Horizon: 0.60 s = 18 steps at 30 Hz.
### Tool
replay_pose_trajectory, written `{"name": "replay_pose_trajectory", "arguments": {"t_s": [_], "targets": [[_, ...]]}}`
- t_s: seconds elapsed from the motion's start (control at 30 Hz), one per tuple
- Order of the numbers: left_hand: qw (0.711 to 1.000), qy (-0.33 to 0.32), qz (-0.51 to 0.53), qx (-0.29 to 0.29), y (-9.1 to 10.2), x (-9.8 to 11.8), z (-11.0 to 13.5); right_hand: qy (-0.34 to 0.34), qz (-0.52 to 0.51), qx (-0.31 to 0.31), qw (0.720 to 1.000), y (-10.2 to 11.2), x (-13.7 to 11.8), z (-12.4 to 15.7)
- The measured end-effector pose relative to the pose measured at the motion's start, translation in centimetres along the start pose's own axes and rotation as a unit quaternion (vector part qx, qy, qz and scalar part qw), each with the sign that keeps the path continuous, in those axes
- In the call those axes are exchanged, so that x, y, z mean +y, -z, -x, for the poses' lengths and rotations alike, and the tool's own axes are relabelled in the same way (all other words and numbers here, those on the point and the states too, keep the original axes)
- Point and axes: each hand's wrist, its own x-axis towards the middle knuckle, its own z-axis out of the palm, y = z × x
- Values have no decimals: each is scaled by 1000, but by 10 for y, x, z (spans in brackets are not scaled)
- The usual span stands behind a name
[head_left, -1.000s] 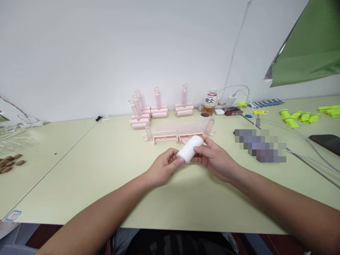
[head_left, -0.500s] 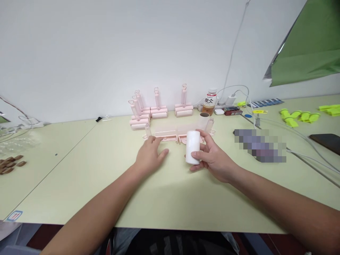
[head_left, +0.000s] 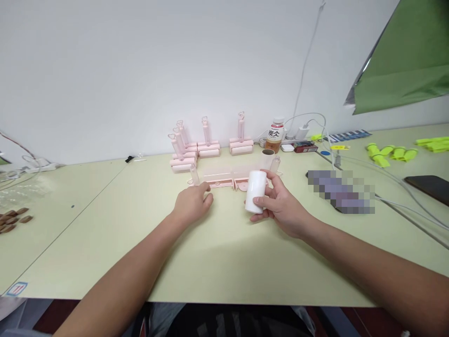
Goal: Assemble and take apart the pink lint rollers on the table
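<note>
In my right hand (head_left: 280,203) is a white sticky lint roll (head_left: 255,192), tilted slightly and held above the table between thumb and fingers. Behind it lies an opened pink lint roller case (head_left: 220,184), its clear covers folded back and its right part covered by the roll. My left hand (head_left: 192,203) is at the left end of the case, thumb a little apart from the index finger. Its other fingers are mostly hidden, and whether it touches the case I cannot tell. Clear handles (head_left: 194,174) stand up at the case's two ends.
Several assembled pink lint rollers (head_left: 241,146) stand along the wall. Another roll with a brown core (head_left: 268,154) stands behind the case, near a drink bottle (head_left: 275,135). Rightward are a blurred-out object (head_left: 340,192), cables, a black phone (head_left: 428,187) and yellow-green pieces (head_left: 396,152).
My left hand has shifted slightly left and its thumb has drawn in toward the index finger. The roll in my right hand has tilted a little. The view has moved slightly.
</note>
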Motion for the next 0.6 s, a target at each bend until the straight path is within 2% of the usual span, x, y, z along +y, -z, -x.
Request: {"name": "replay_pose_trajectory", "arguments": {"t_s": [0.2, 0.43, 0.6], "targets": [[999, -31, -9, -9, -8, -7, -7, -3, 11, -9, 1000, 1, 1, 0], [1000, -14, 8, -12, -2, -4, -5, 0, 16, -17, 1000, 1, 2, 0], [1000, -20, 2, -19, -6, -6, -8, -1, 20, -20, 1000, 1, 2, 1]]}}
